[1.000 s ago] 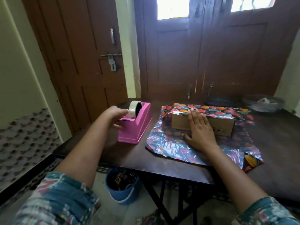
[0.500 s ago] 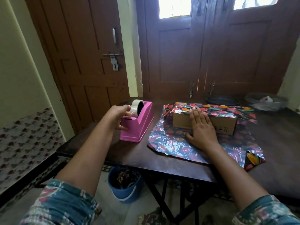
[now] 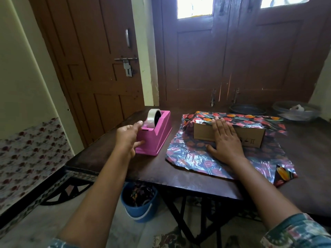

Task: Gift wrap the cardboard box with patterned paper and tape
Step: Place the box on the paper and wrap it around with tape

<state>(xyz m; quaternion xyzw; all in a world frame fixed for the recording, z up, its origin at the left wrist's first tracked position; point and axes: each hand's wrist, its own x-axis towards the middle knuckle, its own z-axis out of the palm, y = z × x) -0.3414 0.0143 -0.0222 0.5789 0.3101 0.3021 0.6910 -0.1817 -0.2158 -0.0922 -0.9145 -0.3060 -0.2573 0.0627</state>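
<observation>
Two hands engaged: your right hand (image 3: 226, 142) lies flat, fingers straight, across the box (image 3: 202, 134), fingertips (image 3: 220, 125) on the paper (image 3: 188, 158) atop it. Your left hand (image 3: 126, 138) touches the dispenser (image 3: 155, 138), thumb at the tape (image 3: 152, 116); grip unclear.

Glossy crinkled paper (image 3: 193, 158), matt cardboard box (image 3: 204, 134)

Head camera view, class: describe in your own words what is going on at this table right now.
A person is part-way through wrapping a cardboard box. The right hand lies flat against the box, which sits on patterned paper with one edge folded over its top. The left hand is at the pink tape dispenser, beside the tape roll; whether it holds tape is unclear.
</observation>
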